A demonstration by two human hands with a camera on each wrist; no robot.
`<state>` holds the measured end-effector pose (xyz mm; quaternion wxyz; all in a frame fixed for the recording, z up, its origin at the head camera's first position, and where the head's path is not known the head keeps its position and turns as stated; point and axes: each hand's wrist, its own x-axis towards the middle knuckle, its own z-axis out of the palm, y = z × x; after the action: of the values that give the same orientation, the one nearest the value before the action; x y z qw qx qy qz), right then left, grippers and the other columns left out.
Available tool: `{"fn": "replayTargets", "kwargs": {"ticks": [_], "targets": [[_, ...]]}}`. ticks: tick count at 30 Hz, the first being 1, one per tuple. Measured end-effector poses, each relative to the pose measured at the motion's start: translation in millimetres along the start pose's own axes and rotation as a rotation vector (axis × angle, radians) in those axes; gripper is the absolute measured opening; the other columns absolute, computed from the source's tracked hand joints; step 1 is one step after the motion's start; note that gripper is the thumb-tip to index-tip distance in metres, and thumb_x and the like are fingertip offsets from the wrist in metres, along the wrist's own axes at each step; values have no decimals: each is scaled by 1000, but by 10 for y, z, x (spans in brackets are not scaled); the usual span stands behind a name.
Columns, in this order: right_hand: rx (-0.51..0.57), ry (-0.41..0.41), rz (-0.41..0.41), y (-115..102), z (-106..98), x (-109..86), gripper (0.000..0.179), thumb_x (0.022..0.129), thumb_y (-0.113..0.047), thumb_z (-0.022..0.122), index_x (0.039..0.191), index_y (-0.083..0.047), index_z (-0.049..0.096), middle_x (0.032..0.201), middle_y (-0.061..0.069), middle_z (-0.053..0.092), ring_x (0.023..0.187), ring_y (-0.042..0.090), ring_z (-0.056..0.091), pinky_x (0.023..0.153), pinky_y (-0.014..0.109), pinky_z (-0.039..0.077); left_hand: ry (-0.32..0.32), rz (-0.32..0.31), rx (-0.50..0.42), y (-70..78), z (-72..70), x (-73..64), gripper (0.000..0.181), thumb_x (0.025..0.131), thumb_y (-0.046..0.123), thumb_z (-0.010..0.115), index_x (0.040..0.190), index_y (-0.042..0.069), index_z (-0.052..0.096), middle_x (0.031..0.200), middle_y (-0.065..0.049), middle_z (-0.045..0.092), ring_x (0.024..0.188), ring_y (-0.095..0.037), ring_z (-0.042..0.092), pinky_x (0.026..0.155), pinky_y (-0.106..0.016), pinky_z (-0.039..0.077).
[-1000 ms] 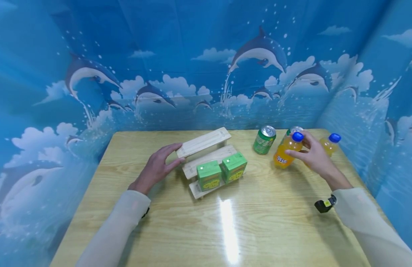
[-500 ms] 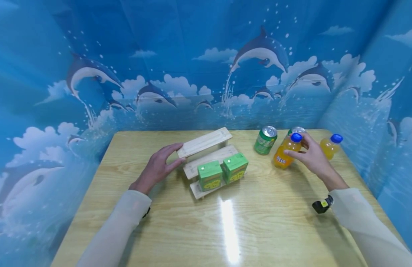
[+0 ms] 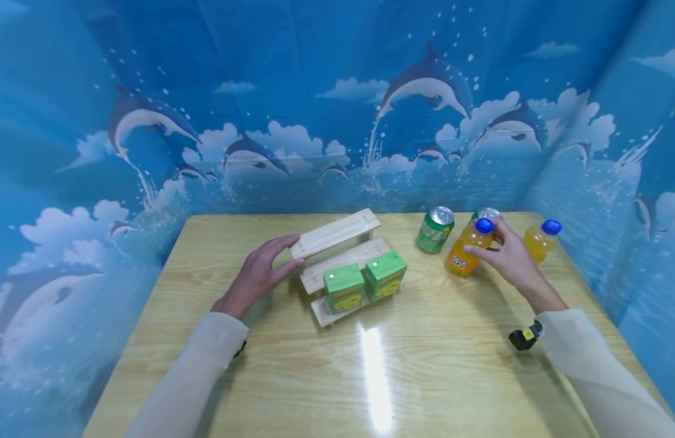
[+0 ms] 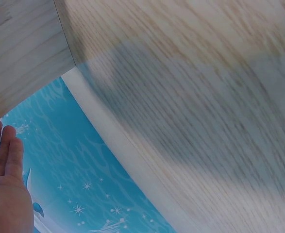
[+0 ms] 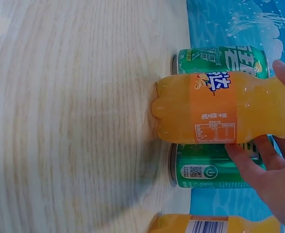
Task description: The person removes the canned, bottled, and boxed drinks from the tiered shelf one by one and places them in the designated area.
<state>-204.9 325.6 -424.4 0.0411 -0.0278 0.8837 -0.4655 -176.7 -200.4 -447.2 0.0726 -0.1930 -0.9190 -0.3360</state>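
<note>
A small tiered wooden rack [image 3: 337,234] stands on the table. Two green drink cartons [image 3: 343,289] sit side by side on its lowest step. At the left end of its top board, my left hand [image 3: 258,274] holds the rack between thumb and fingers; in the left wrist view the fingers look nearly straight against the wood. My right hand [image 3: 509,252] grips an orange soda bottle [image 3: 469,249] with a blue cap near its neck. In the right wrist view that bottle [image 5: 212,108] overlaps two green cans [image 5: 205,165]. Whether its base touches the table, I cannot tell.
One green soda can [image 3: 435,230] stands left of the held bottle; another can [image 3: 488,213] is partly hidden behind it. A second orange soda bottle [image 3: 540,240] stands near the right edge of the wooden table [image 3: 294,377]. A dolphin-printed curtain [image 3: 315,91] surrounds the table.
My right hand and the orange soda bottle have shifted slightly left. My left hand, the rack and the cartons hold their positions.
</note>
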Motion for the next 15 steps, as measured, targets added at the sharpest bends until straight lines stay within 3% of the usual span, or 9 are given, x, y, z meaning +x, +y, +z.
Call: {"fn": "replayTargets", "kwargs": {"ticks": [4, 8, 10, 12, 15], "targets": [[0, -1, -8, 15, 7, -10, 86, 103, -41, 78, 169, -9, 33, 170, 25, 41, 156, 51, 39, 121, 69, 45, 1, -2, 2, -5, 0, -3, 64, 103, 29, 79, 160, 12, 56, 162, -14, 58, 150, -38, 55, 124, -60, 48], [6, 2, -21, 17, -4, -18, 83, 104, -40, 77, 169, -12, 34, 167, 21, 44, 152, 44, 46, 111, 28, 57, 1, -4, 5, -6, -1, -1, 64, 103, 29, 79, 160, 12, 56, 161, -14, 58, 150, -38, 55, 123, -60, 48], [13, 11, -32, 4, -18, -19, 81, 105, -38, 76, 169, -13, 34, 166, 19, 45, 150, 39, 47, 107, 18, 55, -1, -7, 7, -1, -5, 0, 64, 103, 29, 79, 160, 13, 55, 162, -14, 58, 150, -38, 55, 124, -59, 47], [16, 25, -48, -17, -34, -18, 79, 106, -36, 75, 170, -15, 35, 166, 19, 44, 148, 35, 46, 114, 26, 53, -3, -8, 9, 1, -7, 1, 64, 103, 29, 79, 160, 12, 55, 162, -14, 58, 150, -38, 55, 124, -59, 47], [-17, 52, -84, -66, -60, -11, 77, 106, -34, 75, 169, -14, 37, 167, 17, 44, 145, 31, 45, 124, 57, 46, -3, -7, 10, 11, -10, 1, 64, 103, 29, 79, 160, 12, 55, 162, -14, 58, 150, -38, 55, 124, -59, 47]]}}
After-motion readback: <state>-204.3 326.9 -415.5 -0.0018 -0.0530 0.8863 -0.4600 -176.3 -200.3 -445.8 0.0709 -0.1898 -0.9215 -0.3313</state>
